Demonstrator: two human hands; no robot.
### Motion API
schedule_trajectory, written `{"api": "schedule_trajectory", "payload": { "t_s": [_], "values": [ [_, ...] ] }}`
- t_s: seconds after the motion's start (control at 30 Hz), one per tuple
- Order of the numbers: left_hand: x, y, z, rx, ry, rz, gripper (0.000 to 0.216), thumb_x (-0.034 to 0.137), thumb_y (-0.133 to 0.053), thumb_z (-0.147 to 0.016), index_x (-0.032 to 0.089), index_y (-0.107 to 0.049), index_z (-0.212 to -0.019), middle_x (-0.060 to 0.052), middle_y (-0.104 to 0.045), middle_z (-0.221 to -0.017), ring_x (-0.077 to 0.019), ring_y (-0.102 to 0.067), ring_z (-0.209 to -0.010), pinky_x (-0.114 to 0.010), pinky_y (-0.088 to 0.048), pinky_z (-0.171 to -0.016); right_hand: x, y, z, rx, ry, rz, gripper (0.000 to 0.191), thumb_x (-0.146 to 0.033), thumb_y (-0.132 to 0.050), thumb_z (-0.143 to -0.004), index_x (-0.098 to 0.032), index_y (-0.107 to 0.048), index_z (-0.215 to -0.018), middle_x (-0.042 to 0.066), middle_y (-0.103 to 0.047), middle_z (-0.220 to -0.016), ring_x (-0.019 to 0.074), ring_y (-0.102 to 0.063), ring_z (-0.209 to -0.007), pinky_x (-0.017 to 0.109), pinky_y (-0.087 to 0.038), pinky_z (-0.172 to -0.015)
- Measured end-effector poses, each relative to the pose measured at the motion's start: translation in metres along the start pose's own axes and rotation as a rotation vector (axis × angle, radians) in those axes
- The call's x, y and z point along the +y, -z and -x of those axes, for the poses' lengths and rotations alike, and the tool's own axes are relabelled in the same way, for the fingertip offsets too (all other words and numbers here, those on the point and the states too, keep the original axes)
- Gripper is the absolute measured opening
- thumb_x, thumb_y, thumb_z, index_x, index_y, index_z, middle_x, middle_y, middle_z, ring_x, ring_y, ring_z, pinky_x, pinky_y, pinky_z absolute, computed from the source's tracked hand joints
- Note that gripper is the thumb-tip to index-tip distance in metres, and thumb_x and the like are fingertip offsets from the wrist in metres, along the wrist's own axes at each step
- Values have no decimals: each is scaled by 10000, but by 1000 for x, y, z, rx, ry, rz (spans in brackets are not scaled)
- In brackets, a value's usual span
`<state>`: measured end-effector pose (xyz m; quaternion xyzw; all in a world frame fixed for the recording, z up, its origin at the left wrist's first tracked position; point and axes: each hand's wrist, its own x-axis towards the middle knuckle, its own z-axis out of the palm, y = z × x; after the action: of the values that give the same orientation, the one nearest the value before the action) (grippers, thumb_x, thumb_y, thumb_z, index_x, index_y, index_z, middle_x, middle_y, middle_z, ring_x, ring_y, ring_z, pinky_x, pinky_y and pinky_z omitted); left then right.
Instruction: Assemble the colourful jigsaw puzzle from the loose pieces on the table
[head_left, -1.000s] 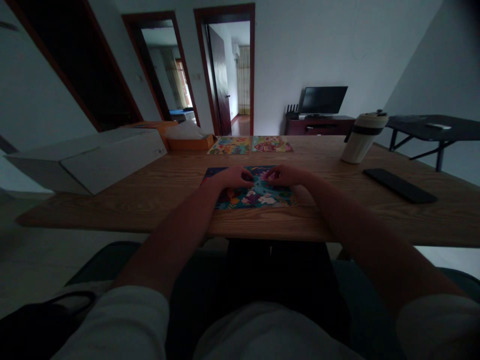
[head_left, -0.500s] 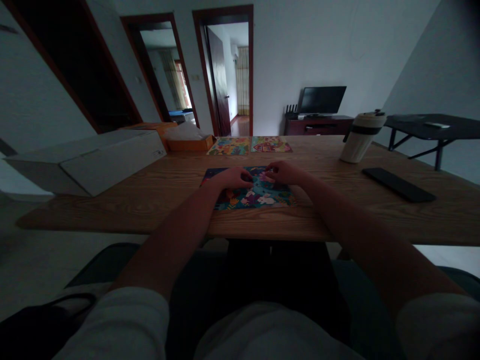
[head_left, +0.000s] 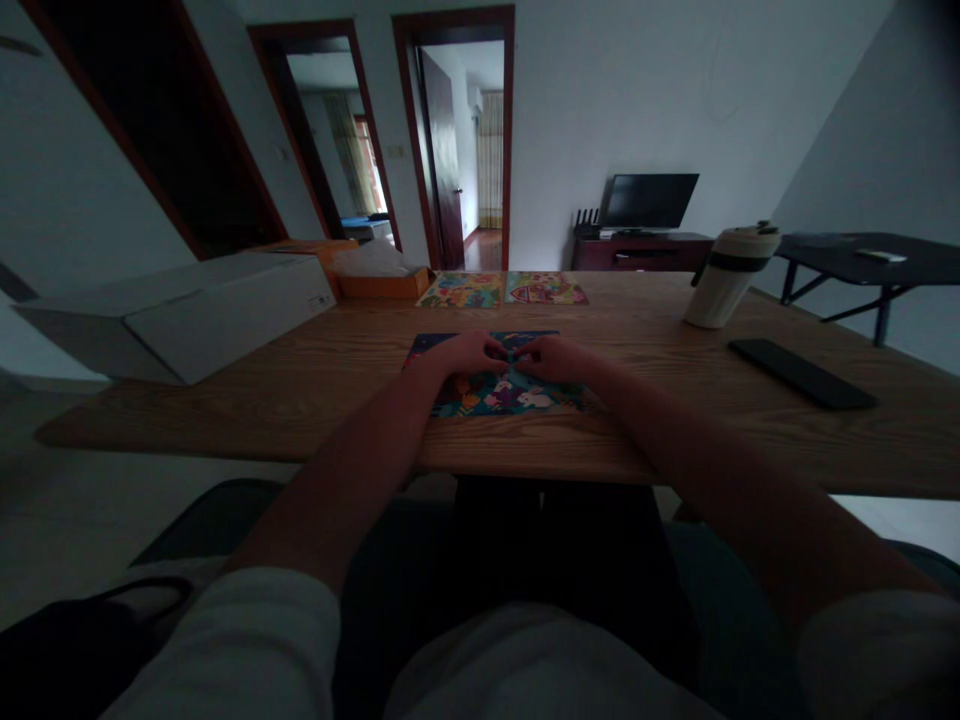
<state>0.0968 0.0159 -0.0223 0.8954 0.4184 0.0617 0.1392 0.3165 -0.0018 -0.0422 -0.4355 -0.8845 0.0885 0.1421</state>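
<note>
A colourful picture sheet (head_left: 499, 397), dark blue and teal with a white rabbit and flowers, lies flat near the table's front edge. Over its left half is my left hand (head_left: 474, 354), with thumb and fingers bent into a pinch. My right hand (head_left: 556, 358) is over its right half, also pinching, with its fingertips close to those of the left. A tiny teal bit shows between the two sets of fingertips. Whether it is a separate piece or part of the sheet's print, I cannot tell. Both hands cover much of the sheet's upper part.
Two more bright picture sheets, a yellow one (head_left: 459, 290) and a pinkish one (head_left: 546, 289), lie farther back. On the left stand a long white box (head_left: 225, 320) and an orange box (head_left: 386, 285) with clear plastic. A tumbler (head_left: 724, 285) and a black slab (head_left: 799, 373) are on the right.
My right hand has moved left and slightly down, bringing its fingertips close to those of my left hand. The left hand has stayed about where it was.
</note>
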Motion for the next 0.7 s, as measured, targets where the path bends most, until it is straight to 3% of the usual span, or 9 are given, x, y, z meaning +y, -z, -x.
{"api": "schedule_trajectory", "payload": {
  "t_s": [0.4, 0.47, 0.57, 0.63, 0.7],
  "values": [
    [12, 1, 1, -59, 47, -110, 329, 447, -587, -890, 244, -794, -1045, -45, -742, -844, -190, -651, -747, -291, -460, -741, 1, -3, -1, -89, 1, -30, 313, -371, -551, -949, -211, -782, -1087, 62, -739, -812, 153, -591, -652, 267, -411, -640],
    [12, 4, -2, -95, 54, -98, 314, 423, -586, -892, 222, -795, -1013, -45, -749, -854, -183, -651, -729, -286, -464, -722, 3, 4, -3, -51, -1, -76, 312, -359, -569, -949, -200, -765, -1133, 52, -737, -822, 144, -586, -667, 258, -416, -651],
    [20, 29, -3, -64, 87, -64, 327, 427, -620, -878, 222, -764, -1088, -47, -759, -999, -189, -670, -849, -275, -475, -787, 6, 42, 0, 285, -74, -228, 376, -345, -594, -954, -135, -688, -1252, 62, -723, -879, 126, -588, -704, 238, -427, -645],
    [34, 57, 11, 191, 80, -55, 394, 445, -631, -872, 211, -724, -1175, -71, -726, -1145, -209, -657, -983, -302, -469, -886, 4, 78, 17, 594, -84, -356, 374, -350, -526, -998, -114, -653, -1258, 74, -713, -934, 127, -610, -769, 236, -447, -658],
    [54, 80, 43, 471, -34, 27, 451, 482, -611, -882, 195, -692, -1219, -87, -682, -1241, -240, -621, -1109, -360, -452, -974, -1, 105, 54, 814, -52, -452, 387, -370, -463, -1027, -126, -598, -1296, 81, -702, -1016, 137, -634, -847, 254, -469, -673]
  ]
}}
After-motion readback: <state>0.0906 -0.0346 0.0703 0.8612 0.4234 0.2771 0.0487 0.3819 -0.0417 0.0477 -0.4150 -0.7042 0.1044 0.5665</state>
